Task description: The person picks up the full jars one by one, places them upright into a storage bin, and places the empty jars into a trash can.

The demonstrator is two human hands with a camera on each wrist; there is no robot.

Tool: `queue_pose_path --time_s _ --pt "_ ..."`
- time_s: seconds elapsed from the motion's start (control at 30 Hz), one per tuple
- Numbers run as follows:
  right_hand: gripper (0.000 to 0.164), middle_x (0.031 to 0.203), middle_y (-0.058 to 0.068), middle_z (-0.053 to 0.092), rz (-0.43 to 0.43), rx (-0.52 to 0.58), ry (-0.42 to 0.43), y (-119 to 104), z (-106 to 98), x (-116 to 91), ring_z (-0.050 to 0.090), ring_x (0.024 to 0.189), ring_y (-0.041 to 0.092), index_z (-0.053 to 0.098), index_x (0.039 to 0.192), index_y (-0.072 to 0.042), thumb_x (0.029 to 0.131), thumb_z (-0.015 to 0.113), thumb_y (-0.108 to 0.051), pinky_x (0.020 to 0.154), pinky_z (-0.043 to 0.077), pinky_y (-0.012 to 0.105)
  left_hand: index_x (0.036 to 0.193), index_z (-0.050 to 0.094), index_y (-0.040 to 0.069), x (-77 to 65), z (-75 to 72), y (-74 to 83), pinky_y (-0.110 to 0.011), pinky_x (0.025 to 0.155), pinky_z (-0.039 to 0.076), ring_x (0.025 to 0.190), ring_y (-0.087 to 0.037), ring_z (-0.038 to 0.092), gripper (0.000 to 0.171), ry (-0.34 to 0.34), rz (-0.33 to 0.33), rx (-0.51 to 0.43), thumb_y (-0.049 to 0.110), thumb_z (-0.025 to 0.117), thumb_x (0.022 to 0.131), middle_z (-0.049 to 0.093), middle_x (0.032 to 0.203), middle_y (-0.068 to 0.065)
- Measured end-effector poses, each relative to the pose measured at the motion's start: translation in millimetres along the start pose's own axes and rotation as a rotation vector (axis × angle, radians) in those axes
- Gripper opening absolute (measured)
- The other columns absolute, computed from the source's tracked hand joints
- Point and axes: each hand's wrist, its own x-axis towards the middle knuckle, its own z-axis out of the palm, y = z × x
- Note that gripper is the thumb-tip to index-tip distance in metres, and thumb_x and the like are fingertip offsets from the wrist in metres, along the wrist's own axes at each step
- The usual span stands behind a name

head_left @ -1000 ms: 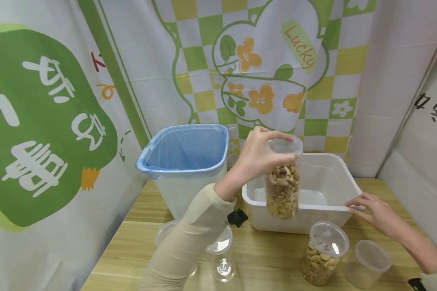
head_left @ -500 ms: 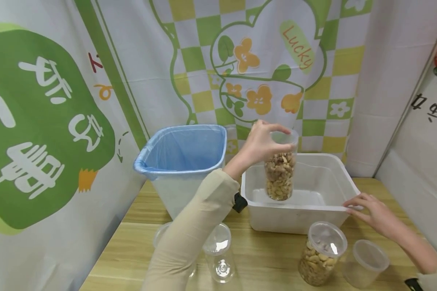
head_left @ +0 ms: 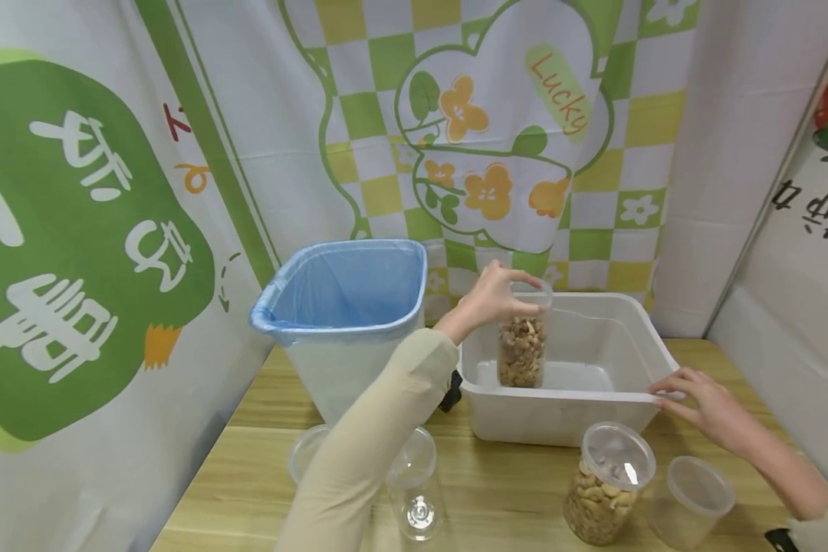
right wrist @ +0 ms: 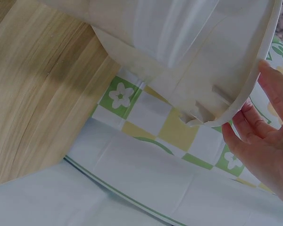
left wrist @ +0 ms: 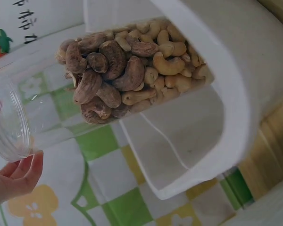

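Observation:
My left hand (head_left: 490, 297) grips a tall clear jar (head_left: 522, 351) near its top, fingers and thumb on opposite sides. Cashews (left wrist: 132, 70), brown-skinned above and paler below, fill its lower part in the left wrist view. The jar stands upright inside the left part of a white plastic tub (head_left: 566, 395); the front rim hides its base. At the tub's front right corner, my right hand (head_left: 707, 406) holds the rim. From the right wrist camera, thumb and fingers (right wrist: 262, 125) show around that rim.
A bin with a blue liner (head_left: 345, 330) stands left of the tub. In front are a lidded jar of cashews (head_left: 603, 491), a cloudy plastic container (head_left: 693, 498), a clear jar (head_left: 414, 491) and another clear container (head_left: 307, 452) partly behind my left sleeve. Printed curtains surround the wooden table (head_left: 504, 491).
My left hand has lowered the cashew jar from above the front rim back and down into the tub, slightly leftward. The right hand stays on the tub's corner.

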Motion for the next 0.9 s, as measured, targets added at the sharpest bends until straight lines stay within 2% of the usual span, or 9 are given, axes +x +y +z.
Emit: queue_pose_path --time_s 0.1,0.23,0.3,0.47,0.57,0.7,0.8,0.9 --pt "0.014 0.084 -0.002 0.055 0.006 0.007 -0.006 -1 0 0 0.048 0.079 0.006 0.066 0.086 -0.011 0.073 0.069 -0.010 0.065 0.043 0.041 0.105 0.066 0.021 -0.7 7.1 -7.3 -0.029 0.086 0.036 0.103 -0.021 0.041 0.036 -0.040 -0.003 0.033 0.036 0.071 0.072 0.059 0.108 -0.004" --pt "0.013 0.084 -0.003 0.054 0.015 0.008 -0.010 -2 0 0 0.048 0.079 0.006 0.066 0.086 -0.012 0.073 0.069 -0.010 0.065 0.044 0.042 0.105 0.066 0.018 -2.1 13.6 -15.3 -0.036 0.093 0.035 0.113 -0.026 0.038 0.035 -0.086 -0.023 0.026 0.033 0.071 0.073 0.057 0.113 -0.005" --pt "0.013 0.084 -0.003 0.054 0.018 0.010 -0.012 -2 -1 0 0.048 0.079 0.005 0.066 0.086 -0.012 0.074 0.068 -0.010 0.065 0.044 0.042 0.104 0.066 0.019 -1.9 16.8 -19.9 -0.037 0.092 0.036 0.114 -0.027 0.037 0.035 -0.101 -0.029 0.027 0.033 0.071 0.073 0.056 0.115 -0.005" --pt "0.013 0.084 -0.003 0.054 0.019 0.011 -0.013 -2 -1 0 0.048 0.079 0.005 0.066 0.087 -0.011 0.074 0.068 -0.010 0.065 0.044 0.041 0.104 0.066 0.021 -0.9 25.6 -31.8 -0.029 0.083 0.040 0.106 -0.021 0.040 0.036 -0.127 -0.016 0.049 0.034 0.072 0.071 0.057 0.111 -0.005" --pt "0.013 0.084 -0.003 0.054 0.023 0.008 -0.015 -2 -2 0 0.048 0.079 0.006 0.066 0.086 -0.012 0.074 0.069 -0.010 0.065 0.044 0.042 0.104 0.066 0.018 -1.7 29.9 -36.9 -0.029 0.089 0.038 0.112 -0.023 0.039 0.036 -0.148 -0.010 0.039 0.032 0.072 0.071 0.058 0.112 -0.003" --pt "0.013 0.084 -0.003 0.054 0.020 0.002 -0.014 -1 -1 0 0.049 0.079 0.006 0.066 0.086 -0.013 0.073 0.069 -0.010 0.065 0.044 0.042 0.104 0.066 0.014 -4.0 34.2 -41.9 -0.034 0.105 0.021 0.124 -0.028 0.032 0.036 -0.167 -0.014 0.014 0.027 0.072 0.072 0.058 0.115 -0.001" --pt "0.014 0.084 -0.004 0.054 0.014 0.001 -0.013 -1 -1 0 0.049 0.079 0.005 0.066 0.086 -0.013 0.073 0.069 -0.009 0.065 0.045 0.041 0.104 0.066 0.013 -5.3 38.0 -45.3 -0.034 0.108 0.009 0.126 -0.027 0.031 0.034 -0.169 -0.020 0.013 0.024 0.073 0.072 0.059 0.115 -0.001" --pt "0.014 0.084 -0.005 0.054 0.013 -0.001 -0.009 0 -2 0 0.048 0.079 0.004 0.066 0.086 -0.013 0.073 0.069 -0.009 0.065 0.044 0.040 0.103 0.066 0.014 -6.5 43.5 -49.0 -0.035 0.108 0.011 0.127 -0.028 0.029 0.034 -0.175 -0.035 0.026 0.024 0.073 0.071 0.058 0.116 -0.001"
